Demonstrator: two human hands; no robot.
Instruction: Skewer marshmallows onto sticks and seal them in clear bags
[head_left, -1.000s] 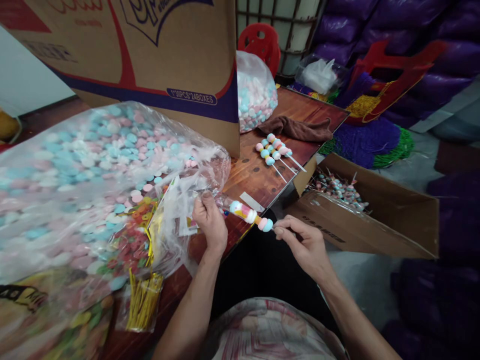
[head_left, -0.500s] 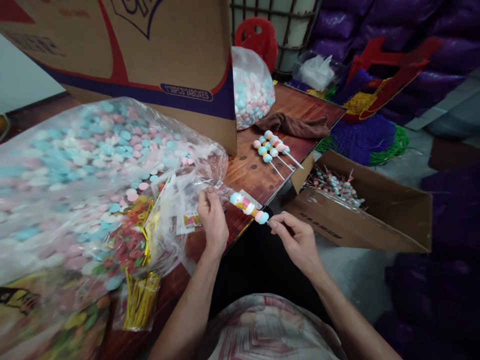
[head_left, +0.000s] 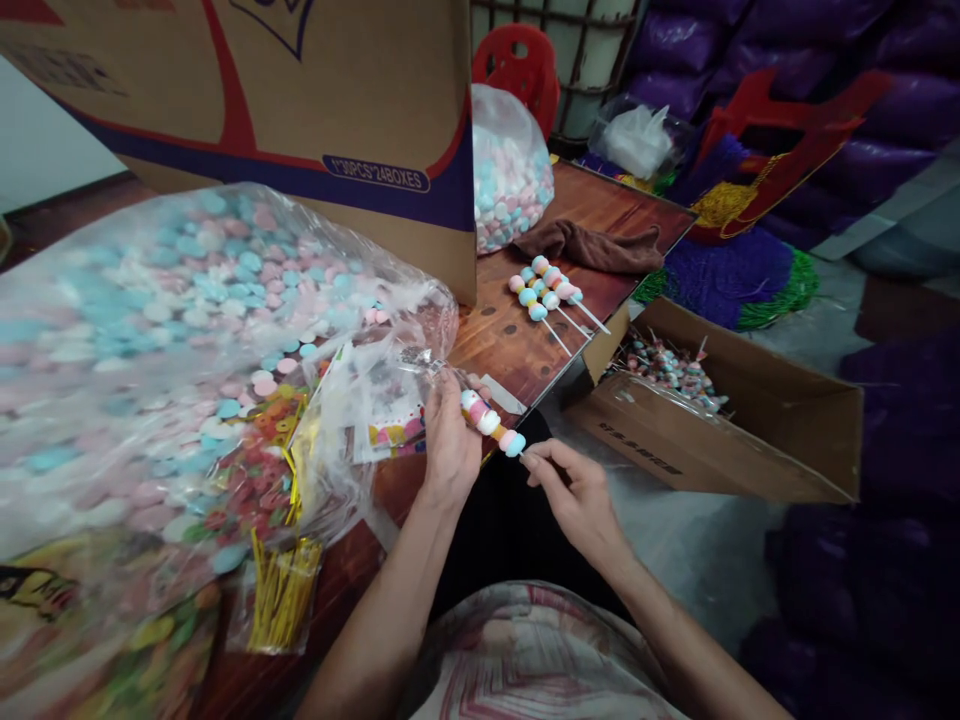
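Observation:
A skewer of pastel candies [head_left: 491, 425] in pink, white, blue and orange slants between my hands, above the table's front edge. Its lower stick end is pinched by my right hand [head_left: 566, 480], thumb against fingers. My left hand [head_left: 454, 430] is closed around the upper end, over what looks like a clear wrapper; its fingertips are partly hidden. Several finished skewers [head_left: 547, 290] lie side by side on the wooden table [head_left: 502, 345]. Left of my hands are a large clear bag of pastel candies [head_left: 225, 260], ring gummies [head_left: 255, 480] and gold twist ties [head_left: 281, 595].
A big cardboard box [head_left: 300, 100] stands behind the candy bag. Beyond it sits another candy bag [head_left: 510, 170] near a brown cloth [head_left: 592, 248]. An open carton [head_left: 652, 440] holding wrapped skewers is at the right, below the table. A red chair [head_left: 517, 65] stands behind.
My left hand has moved right and down, closing around the skewer's upper end. My right hand has shifted slightly left and down, still pinching the stick.

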